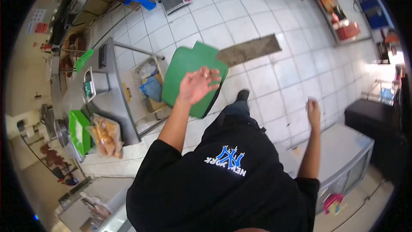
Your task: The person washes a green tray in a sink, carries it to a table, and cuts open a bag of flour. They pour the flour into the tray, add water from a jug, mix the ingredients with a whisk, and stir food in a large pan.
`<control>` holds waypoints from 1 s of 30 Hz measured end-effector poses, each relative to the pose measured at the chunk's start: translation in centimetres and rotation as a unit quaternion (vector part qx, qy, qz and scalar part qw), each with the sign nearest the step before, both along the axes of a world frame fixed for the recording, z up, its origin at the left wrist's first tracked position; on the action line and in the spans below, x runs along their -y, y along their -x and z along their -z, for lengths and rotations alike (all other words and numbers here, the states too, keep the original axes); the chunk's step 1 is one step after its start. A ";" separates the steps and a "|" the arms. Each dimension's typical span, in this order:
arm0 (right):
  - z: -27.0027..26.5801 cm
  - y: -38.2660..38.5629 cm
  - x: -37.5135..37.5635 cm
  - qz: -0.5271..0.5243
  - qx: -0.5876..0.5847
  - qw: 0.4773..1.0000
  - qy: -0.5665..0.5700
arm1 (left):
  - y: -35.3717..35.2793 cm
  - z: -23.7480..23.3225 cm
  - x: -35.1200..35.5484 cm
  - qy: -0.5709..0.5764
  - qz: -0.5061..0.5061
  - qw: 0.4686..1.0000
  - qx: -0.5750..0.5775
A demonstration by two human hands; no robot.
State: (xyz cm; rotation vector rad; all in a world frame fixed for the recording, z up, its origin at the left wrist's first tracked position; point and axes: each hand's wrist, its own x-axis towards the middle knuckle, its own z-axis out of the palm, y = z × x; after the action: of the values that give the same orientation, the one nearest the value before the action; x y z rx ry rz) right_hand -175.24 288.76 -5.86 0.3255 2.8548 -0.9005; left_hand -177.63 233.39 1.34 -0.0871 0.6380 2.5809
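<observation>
My left hand (198, 86) is raised in front of me, palm showing and fingers apart and slightly bent, with nothing in it. Behind it in this view is a large green plastic bin (178, 71) with a flat top, standing on the tiled floor. My right hand (313, 112) hangs out to the right over the white tiles, its fingers curled in and no object showing in it. Below that hand, a grey-topped cabinet (332, 152) stands near my right forearm.
At left, a steel table (122, 96) bears a metal container (98, 82), and a bag of orange-brown food (106, 136) lies by a green tray (80, 134). A brown mat (251, 50) and a scale (174, 1) are on the floor ahead. A black box-like seat (371, 120) stands right.
</observation>
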 end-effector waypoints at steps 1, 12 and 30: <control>7.7 -1.5 -6.3 -0.008 -0.139 0.983 -0.118 | 3.0 0.5 -1.1 0.075 0.032 0.997 -0.007; 11.0 -5.1 -15.7 0.362 0.549 0.718 0.229 | 22.8 7.4 -8.4 0.630 0.184 0.751 -0.074; 1.3 79.7 22.4 -0.410 0.148 0.886 0.156 | 19.6 10.8 -10.3 0.363 -0.236 0.770 0.469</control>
State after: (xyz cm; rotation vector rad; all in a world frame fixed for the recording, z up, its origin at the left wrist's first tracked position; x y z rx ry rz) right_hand -254.95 266.34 -7.17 -0.6735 2.1539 -0.9636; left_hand -197.25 243.70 -9.47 -1.8413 1.2170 2.0662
